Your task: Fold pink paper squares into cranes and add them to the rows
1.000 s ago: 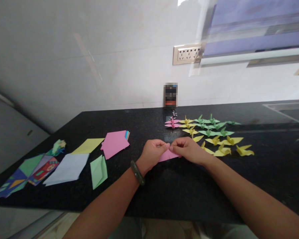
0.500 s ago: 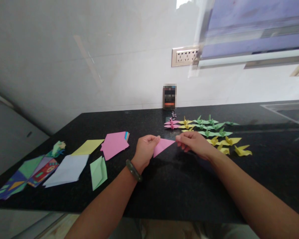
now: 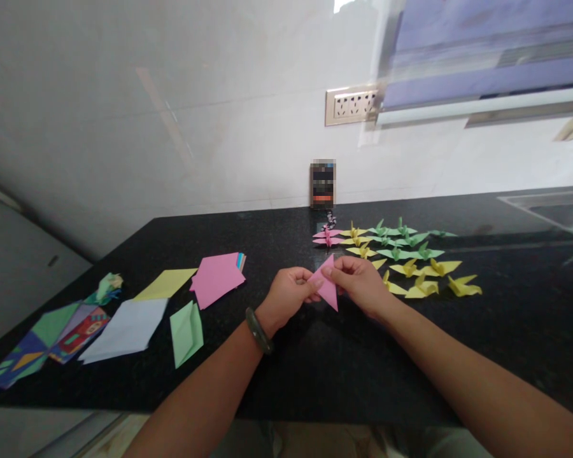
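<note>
A folded pink paper triangle [image 3: 328, 286] is held just above the black countertop [image 3: 286, 356], one tip up and one tip down. My left hand [image 3: 289, 296] pinches its left side, fingers closed; a dark bangle sits on that wrist. My right hand [image 3: 360, 284] pinches its upper right edge, fingers closed. Both hands meet at the paper in the middle of the counter.
Yellow, green and pink paper cranes [image 3: 401, 257] lie in rows to the right. A pink sheet stack [image 3: 218, 275], yellow sheet [image 3: 167, 284], pale blue sheet [image 3: 127, 323], green folded sheet [image 3: 187, 331] and patterned papers [image 3: 52, 331] lie left. A small dark object [image 3: 323, 184] leans on the wall.
The pink triangle was lifted off the counter, spread flat between my hands, then turned upright as both hands closed in together on it.
</note>
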Demonstrator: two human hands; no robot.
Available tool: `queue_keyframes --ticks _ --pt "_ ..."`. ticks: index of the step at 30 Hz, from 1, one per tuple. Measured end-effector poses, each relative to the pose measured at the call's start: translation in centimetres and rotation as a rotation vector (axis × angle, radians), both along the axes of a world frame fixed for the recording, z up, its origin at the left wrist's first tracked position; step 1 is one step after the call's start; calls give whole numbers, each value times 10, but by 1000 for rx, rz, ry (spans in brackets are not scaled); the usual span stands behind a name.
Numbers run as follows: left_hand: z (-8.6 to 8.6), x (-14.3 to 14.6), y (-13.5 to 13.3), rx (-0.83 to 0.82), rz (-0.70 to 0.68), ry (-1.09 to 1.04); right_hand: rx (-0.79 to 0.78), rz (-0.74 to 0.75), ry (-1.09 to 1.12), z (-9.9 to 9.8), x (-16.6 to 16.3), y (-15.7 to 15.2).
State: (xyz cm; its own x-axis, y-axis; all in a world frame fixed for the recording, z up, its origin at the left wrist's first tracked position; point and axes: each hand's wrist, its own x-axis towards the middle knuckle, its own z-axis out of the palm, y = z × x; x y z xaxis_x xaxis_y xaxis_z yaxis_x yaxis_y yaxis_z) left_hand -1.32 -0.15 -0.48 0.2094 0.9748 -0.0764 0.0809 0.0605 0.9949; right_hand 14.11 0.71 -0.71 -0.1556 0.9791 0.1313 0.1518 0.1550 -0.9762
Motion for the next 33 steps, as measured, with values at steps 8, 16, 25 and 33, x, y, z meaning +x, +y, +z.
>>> queue_keyframes --ticks 8,16,25,33 --pt "-4 1 2 16 88 -86 144 4 -179 3 0 -3" --pt "-12 2 5 -62 10 -282 -42 74 145 4 -5 -4" --pt "-10 1 2 -157 -57 -411 -112 142 284 1 -4 -3" --pt "-9 3 1 -175 -98 -443 -138 163 242 3 -6 -6"
